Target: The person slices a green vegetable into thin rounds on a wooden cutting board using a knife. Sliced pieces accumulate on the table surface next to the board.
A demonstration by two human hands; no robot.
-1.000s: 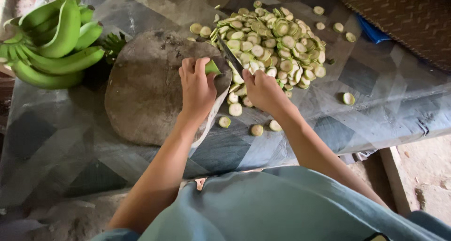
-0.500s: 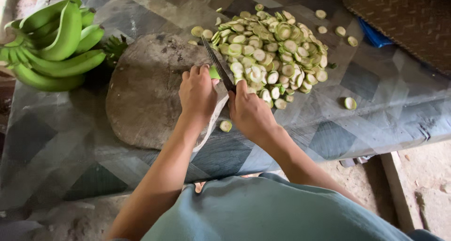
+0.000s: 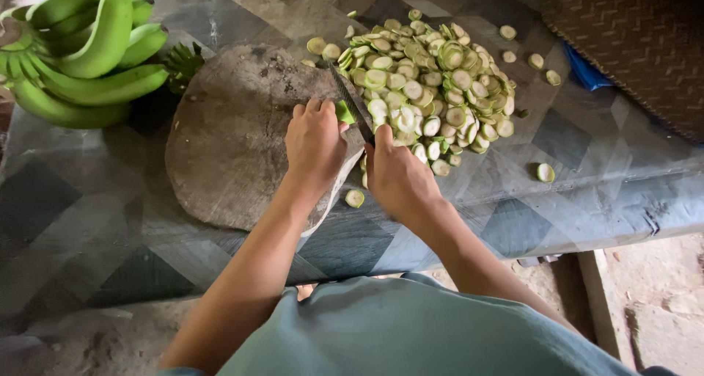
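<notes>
Head view, looking straight down on a patterned grey mat (image 3: 88, 222) spread over a low platform. Left hand (image 3: 314, 147) pressed down on a round wooden chopping block (image 3: 227, 141), fingers curled tight around a short green banana stub (image 3: 344, 112) at the block's right edge. Right hand (image 3: 396, 176) just beside it, closed around the handle of a knife (image 3: 350, 103), handle hidden in the fist, dark blade angled away toward the block's far right rim and touching the stub's cut end. Big heap of pale green banana slices (image 3: 429, 90) piled on the mat just right of the block, near the mat's far edge. Loose slices scattered around the heap: one (image 3: 355, 198) below the block's right rim between the two wrists, another (image 3: 544, 172) well apart toward the mat's right side. Bunch of whole green bananas (image 3: 81, 53) at the mat's far left corner, just beyond the block. Woven brown basket (image 3: 631, 46) at the far right corner, a blue scrap (image 3: 584, 69) tucked under its edge. Blue-grey shirt (image 3: 425, 332) along the bottom, bare concrete floor (image 3: 653, 303) past the mat's near right edge.
</notes>
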